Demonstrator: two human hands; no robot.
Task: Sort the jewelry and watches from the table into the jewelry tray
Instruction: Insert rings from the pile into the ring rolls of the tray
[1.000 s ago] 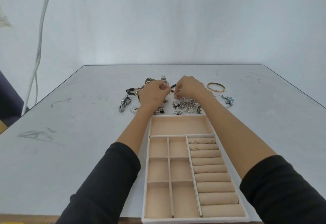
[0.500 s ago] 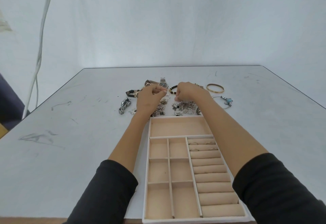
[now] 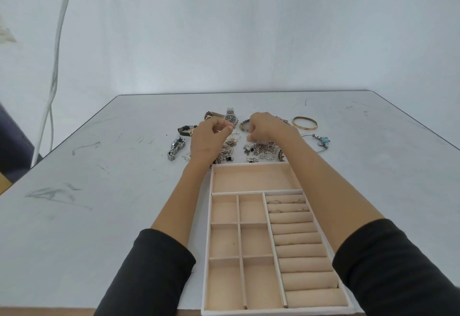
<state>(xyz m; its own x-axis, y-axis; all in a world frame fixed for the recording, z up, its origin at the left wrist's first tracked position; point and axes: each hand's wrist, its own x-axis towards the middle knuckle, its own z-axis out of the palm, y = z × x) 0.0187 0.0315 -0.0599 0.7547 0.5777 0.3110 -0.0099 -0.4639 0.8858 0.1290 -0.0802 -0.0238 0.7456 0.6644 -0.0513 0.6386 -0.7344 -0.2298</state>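
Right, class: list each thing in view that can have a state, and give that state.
Jewelry tray, lidless; large far compartment empty.
Rings, four slotted in the far ring rolls.
Left hand, fingers curled, pinching a fine silver piece.
Right hand, pinching the same piece, it seems.
Gold bangle, flat on the table.
Steel watch, on the table, unsorted.
Jewelry pile, tangled, unsorted.

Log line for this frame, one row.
left hand: pinches small metal piece | right hand: grip curled over silver jewelry pile, hold unclear | beige compartment tray: four thin rings in rolls
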